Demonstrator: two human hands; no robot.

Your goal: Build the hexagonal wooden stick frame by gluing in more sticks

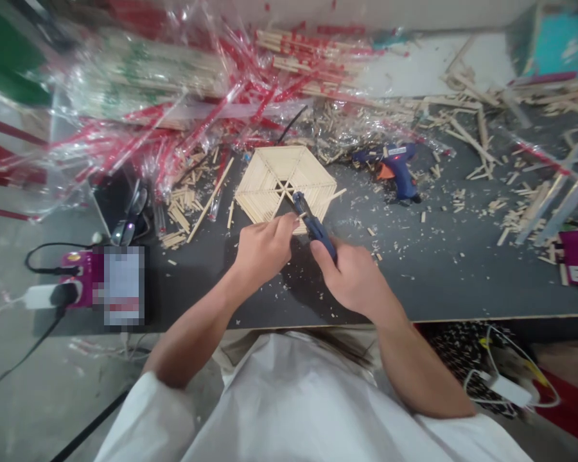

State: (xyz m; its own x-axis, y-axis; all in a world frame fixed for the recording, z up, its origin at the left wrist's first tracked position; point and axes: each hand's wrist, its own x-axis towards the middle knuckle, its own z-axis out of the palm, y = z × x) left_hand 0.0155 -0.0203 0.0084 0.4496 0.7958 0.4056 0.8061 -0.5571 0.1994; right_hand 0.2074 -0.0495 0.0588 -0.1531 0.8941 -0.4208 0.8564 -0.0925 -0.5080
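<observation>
A hexagonal panel of thin wooden sticks (289, 163) lies on the dark table, with a small gap at its centre. At its near edge my left hand (267, 247) is closed in a pinch; whatever its fingertips hold is too small to name. My right hand (351, 273) is wrapped round the dark blue handles of a cutting tool (313, 224). The tool's jaws reach over the lower middle of the panel, close to my left fingertips. One loose stick (334, 196) sticks out past the panel's right side.
A blue glue gun (402, 170) lies right of the panel. Plastic-wrapped stick bundles (144, 77) cover the back left. Cut stick pieces (185, 208) are scattered about. A purple power strip (79, 279), a pixelated device (124, 285) and glasses (132, 215) are at the left.
</observation>
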